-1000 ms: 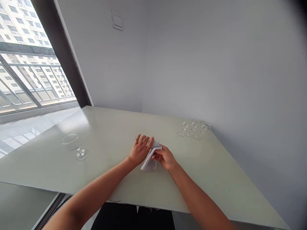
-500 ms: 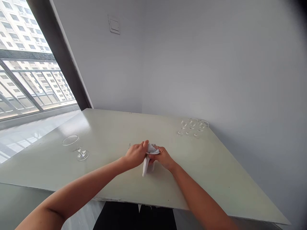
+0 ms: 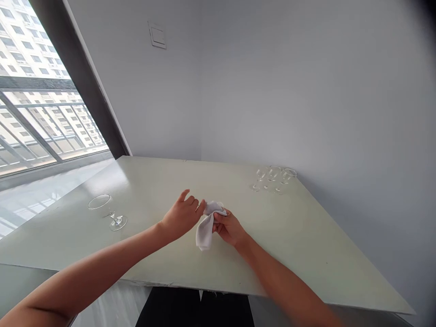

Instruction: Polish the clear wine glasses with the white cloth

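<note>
My right hand (image 3: pixel 231 228) is closed on a white cloth (image 3: pixel 205 231), pinching it while one end hangs down over the table. A clear curved glass edge shows at the top of the cloth, part of a stemmed glass (image 3: pixel 220 205) mostly covered by cloth and hands. To the left, my left hand (image 3: pixel 184 215) has its fingers bent around the glass's hidden part, with one finger raised. Its fingertips are beside the cloth. Farther left, a larger wine glass (image 3: pixel 117 222) stands upright on the table.
Several small stemmed glasses (image 3: pixel 271 175) stand grouped at the table's far right, by the wall. The pale table (image 3: pixel 153 177) runs back to the grey walls. A light switch (image 3: pixel 158 35) is on the wall, and a window with railings is at left.
My left hand has shifted slightly left and up, loosening from the cloth, with a finger lifted. More of the cloth shows now, hanging farther left from my right hand.
</note>
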Motion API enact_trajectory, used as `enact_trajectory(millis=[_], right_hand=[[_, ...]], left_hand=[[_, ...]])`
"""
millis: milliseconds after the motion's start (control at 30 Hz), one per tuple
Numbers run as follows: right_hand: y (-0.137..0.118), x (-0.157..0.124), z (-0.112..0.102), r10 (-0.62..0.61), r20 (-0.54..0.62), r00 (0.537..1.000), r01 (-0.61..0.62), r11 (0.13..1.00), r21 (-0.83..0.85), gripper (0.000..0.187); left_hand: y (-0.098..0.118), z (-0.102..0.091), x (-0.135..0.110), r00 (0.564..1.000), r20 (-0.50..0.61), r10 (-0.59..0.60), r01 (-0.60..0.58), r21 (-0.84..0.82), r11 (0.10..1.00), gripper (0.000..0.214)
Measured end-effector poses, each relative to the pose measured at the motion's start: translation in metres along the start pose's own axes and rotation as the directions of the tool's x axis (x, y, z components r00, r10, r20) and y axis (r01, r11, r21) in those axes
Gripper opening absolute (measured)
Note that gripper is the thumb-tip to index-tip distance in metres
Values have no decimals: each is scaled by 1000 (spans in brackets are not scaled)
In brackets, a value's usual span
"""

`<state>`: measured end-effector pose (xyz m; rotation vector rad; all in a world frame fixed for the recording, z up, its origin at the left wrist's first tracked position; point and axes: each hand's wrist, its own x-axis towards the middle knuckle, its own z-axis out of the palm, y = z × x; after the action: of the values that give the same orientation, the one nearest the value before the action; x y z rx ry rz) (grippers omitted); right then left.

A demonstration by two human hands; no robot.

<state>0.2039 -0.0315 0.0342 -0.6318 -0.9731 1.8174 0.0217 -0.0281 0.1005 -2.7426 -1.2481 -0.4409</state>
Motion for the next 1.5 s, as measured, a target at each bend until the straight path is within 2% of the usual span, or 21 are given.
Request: enact_trajectory(millis=[67,133,167,233,300,333,367,433,500,567,633,733,867,933,1033,1100,1133,1233,1333,1400,1500], right_hand=[[-2,-2,0,29,55,998,-26,999,-46,24],[-4,-7,2,47,105,993,-25,979,-203,26],[-6,-9,3,49,128,991,-9,956,-293,25],[-7,-13,5,41,175,984,39,902,-429,22],[-7,-15,7,30,209,977,76,874,-480,20],[-7,-15,7,28,214,976,81,872,-484,21],[-5,-14,7,31,205,978,72,875,-478,22],[-3,-9,5,27,129,991,29,907,-419,25],[0,-4,3,16,20,1000,-10,961,-276,28],[2,-1,2,21,-45,999,-26,994,-102,26],[4,-1,3,44,-36,998,-44,999,7,26],[7,-4,5,80,30,996,-79,997,-2,31],[7,-8,8,92,106,990,-64,970,-234,33],[3,-11,10,86,169,982,-18,929,-369,28],[-5,-14,13,34,338,941,172,809,-562,17],[-9,-15,13,-31,433,901,336,682,-650,15],[-10,-14,11,-73,458,886,403,610,-682,16],[-12,-7,-4,-201,474,858,514,331,-791,22],[-19,0,-27,-351,463,814,496,5,-868,30],[-27,2,-40,-498,425,756,424,-122,-897,34],[-34,1,-44,-652,380,656,327,-209,-922,39]], left_hand=[[-1,-3,-2,999,31,-5,6,-39,999,24],[-9,-9,-2,982,179,-66,100,-187,977,22],[-14,-12,-1,951,298,-80,173,-300,938,25],[-26,-16,0,845,535,-5,337,-524,783,35],[-35,-16,1,745,653,133,453,-643,618,41],[-37,-14,1,722,672,169,474,-657,587,43],[-38,-12,1,726,669,157,464,-646,606,43],[-32,-5,-1,823,567,26,354,-548,758,37],[-22,2,-4,948,307,-80,181,-319,930,25],[-12,7,-5,995,97,-30,35,-41,999,25],[-8,8,-5,995,77,61,-71,143,987,25],[-12,6,-4,985,148,89,-115,181,977,23],[-25,1,-7,967,255,14,-2,-45,999,24],[-30,-3,-11,925,381,-8,112,-253,961,31],[-39,-9,-16,764,637,98,378,-566,732,39],[-46,-9,-19,669,711,216,526,-658,539,40],[-49,-7,-21,650,717,252,570,-679,462,41],[-55,2,-25,658,706,262,645,-708,287,45],[-57,12,-26,687,708,166,683,-706,186,48],[-58,16,-26,703,711,35,694,-695,190,49],[-59,19,-23,710,667,-226,701,-640,315,48]])
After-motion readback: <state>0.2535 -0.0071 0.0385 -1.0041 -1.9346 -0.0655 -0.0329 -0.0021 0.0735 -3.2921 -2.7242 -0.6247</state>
